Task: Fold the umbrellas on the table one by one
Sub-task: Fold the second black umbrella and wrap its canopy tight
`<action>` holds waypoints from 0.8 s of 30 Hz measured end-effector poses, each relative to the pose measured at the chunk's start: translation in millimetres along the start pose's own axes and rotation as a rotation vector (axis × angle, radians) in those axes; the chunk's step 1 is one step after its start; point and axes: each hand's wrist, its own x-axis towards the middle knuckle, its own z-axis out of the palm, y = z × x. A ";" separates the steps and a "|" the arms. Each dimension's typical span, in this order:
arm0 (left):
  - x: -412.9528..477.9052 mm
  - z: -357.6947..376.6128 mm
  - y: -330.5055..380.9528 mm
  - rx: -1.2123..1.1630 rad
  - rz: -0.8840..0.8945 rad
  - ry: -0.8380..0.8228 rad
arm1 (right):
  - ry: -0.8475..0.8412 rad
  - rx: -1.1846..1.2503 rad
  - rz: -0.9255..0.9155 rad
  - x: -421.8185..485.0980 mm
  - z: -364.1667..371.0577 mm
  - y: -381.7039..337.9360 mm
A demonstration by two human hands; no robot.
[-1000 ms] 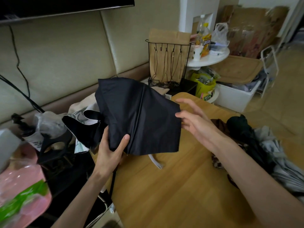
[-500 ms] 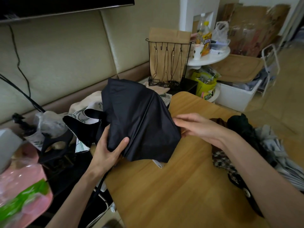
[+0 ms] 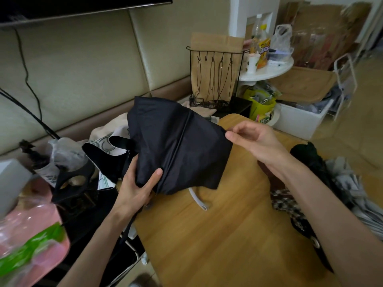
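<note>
A black umbrella (image 3: pixel 176 141) is held above the left end of the wooden table (image 3: pixel 207 241), its canopy spread into flat panels with a rib running down the middle. My left hand (image 3: pixel 136 187) grips its lower end, thumb pressed on the fabric. My right hand (image 3: pixel 250 139) pinches the canopy's right corner and holds it out taut. A white strap (image 3: pixel 196 200) hangs below the umbrella. More umbrellas, a dark green one (image 3: pixel 306 154), a checked one (image 3: pixel 288 206) and a grey-white one (image 3: pixel 352 189), lie in a heap at the table's right side.
A black wire rack (image 3: pixel 213 79) and a brown paper bag stand behind the table. A round white side table (image 3: pixel 269 69) with bottles and a white bin (image 3: pixel 300 121) are at the back right. Bags and a pink-green packet (image 3: pixel 31 235) crowd the left.
My right hand went from open beside the canopy to under its edge, and now pinches the right corner and has pulled the fabric out flat. My left hand has kept its grip.
</note>
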 end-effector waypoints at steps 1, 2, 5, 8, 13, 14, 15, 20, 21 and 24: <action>-1.0 0.1 0.9 -0.009 0.002 0.001 | -0.061 -0.058 0.034 0.5 -0.7 -1.1; -1.4 0.5 1.1 -0.017 0.013 0.002 | -0.120 -0.118 0.084 1.1 0.2 -1.1; -1.4 0.5 1.8 -0.017 0.032 -0.002 | -0.218 -0.161 0.147 1.5 5.2 2.4; -0.3 0.2 -0.2 -0.001 0.033 -0.012 | -0.257 0.009 0.231 0.7 7.4 0.5; 2.8 -0.5 -1.9 -0.013 0.026 -0.004 | -0.235 0.245 0.194 -1.3 2.2 -4.8; 3.2 0.1 -1.4 -0.017 0.031 0.007 | -0.187 0.249 0.142 -0.2 2.6 -4.6; 2.8 1.3 0.0 -0.022 0.032 0.014 | -0.138 0.229 0.081 0.6 4.3 -5.2; 2.4 2.1 1.9 -0.066 -0.003 0.029 | -0.083 -0.047 -0.102 1.2 12.6 -8.8; 2.6 1.6 0.6 -0.072 0.009 0.032 | -0.098 -0.061 -0.089 0.4 12.9 -10.7; 3.6 0.0 -2.7 -0.055 0.024 0.027 | -0.229 -0.075 0.061 -4.2 11.1 -16.4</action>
